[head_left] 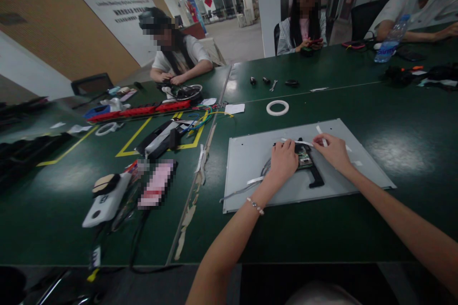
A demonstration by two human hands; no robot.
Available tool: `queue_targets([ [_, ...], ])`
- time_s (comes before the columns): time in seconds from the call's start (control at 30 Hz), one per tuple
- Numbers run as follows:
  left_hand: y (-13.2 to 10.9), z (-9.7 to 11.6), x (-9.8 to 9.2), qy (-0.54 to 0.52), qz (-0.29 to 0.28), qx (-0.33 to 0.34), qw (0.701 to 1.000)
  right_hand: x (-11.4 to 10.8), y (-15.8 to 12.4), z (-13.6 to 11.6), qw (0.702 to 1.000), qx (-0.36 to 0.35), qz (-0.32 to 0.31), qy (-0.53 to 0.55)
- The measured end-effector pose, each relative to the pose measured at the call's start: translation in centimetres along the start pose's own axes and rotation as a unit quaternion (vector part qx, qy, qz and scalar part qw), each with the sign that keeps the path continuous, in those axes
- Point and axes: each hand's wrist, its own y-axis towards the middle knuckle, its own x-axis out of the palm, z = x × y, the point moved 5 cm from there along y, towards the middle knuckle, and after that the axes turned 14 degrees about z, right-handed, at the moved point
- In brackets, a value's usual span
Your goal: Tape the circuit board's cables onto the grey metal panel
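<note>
Showing green circuitry — a black frame lies on grey board.

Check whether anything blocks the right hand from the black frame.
Nothing visible stands between the right hand and the right side of the black frame; the left hand covers part of its left side. The right hand pinches a white strip.

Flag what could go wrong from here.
1. The left hand, right beside the exposed circuit board, might slip onto it.
2. The white strip in the right hand could catch askew on the black frame.
3. The grey cable, passing close by the left wrist, could snag.
</note>
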Motion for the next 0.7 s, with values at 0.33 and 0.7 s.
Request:
queue_targets([
  [0.33,-0.3,0.2,-0.5,0.001,-0.003,-0.022,1.000,1.1,-0.1,-0.8,0.993,-0.088,-0.029,-0.071],
  [0.7,0.1,0.0,0.5,-0.016,-0.012,0.014,1.000,1.7,-0.1,-0.2,0.984,-0.111,-0.048,-0.132],
])
